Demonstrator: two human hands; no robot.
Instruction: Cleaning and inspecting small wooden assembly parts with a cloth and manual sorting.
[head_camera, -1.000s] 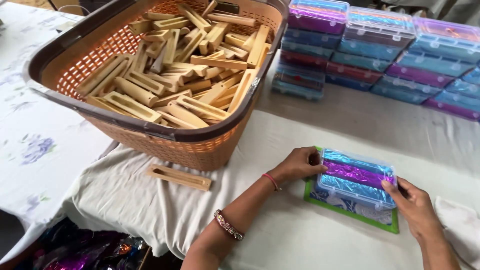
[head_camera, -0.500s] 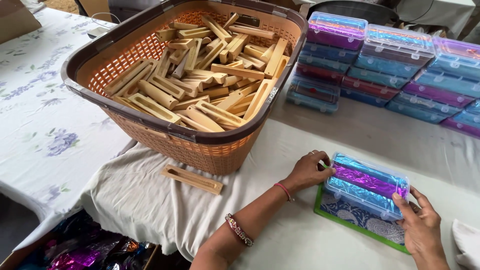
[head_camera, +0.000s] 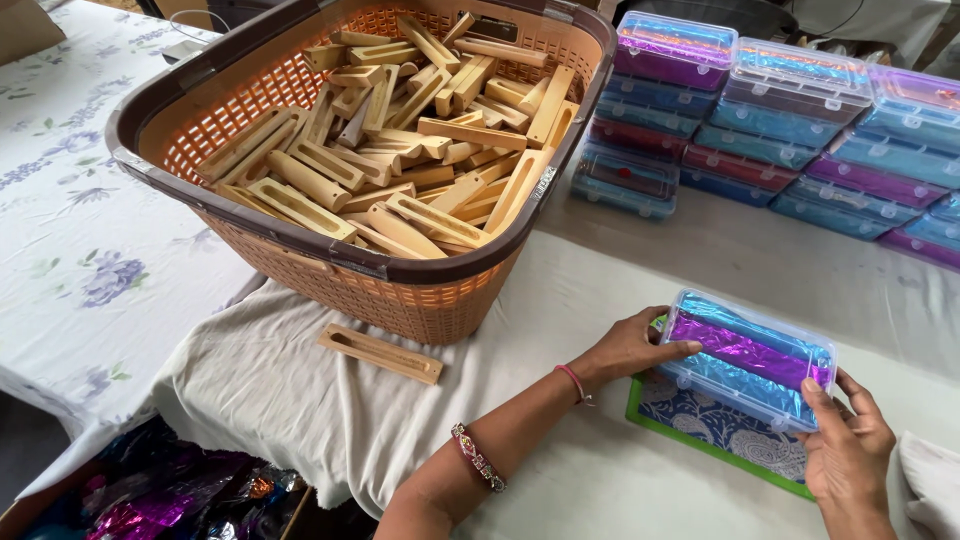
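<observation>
You are working at a cloth-draped surface, with a second surface in a floral print adjoining on your left. Your left hand is grasping the near left end of a clear plastic box, fingers laid along its side, and your right hand is grasping the right end with the thumb pressing on the lid. The box is sitting with its lid on, and is showing bands of blue and purple foil inside; it is resting on a green-edged mat with a blue and white pattern, near the front right of the surface. As a judgement, this unit is standing packed and closed, or is being closed. Finished stock is standing in stacks at the rear right: matching clear boxes, several high, in blue, purple and red foil. Work appears to be remaining in quantity: an orange lattice basket with a brown rim is holding many slotted wooden pieces, piled loose. One further wooden piece is lying on the cloth just in front of the basket. Loose coloured foil is showing below the surface edge at lower left. No labels or signs are legible.
</observation>
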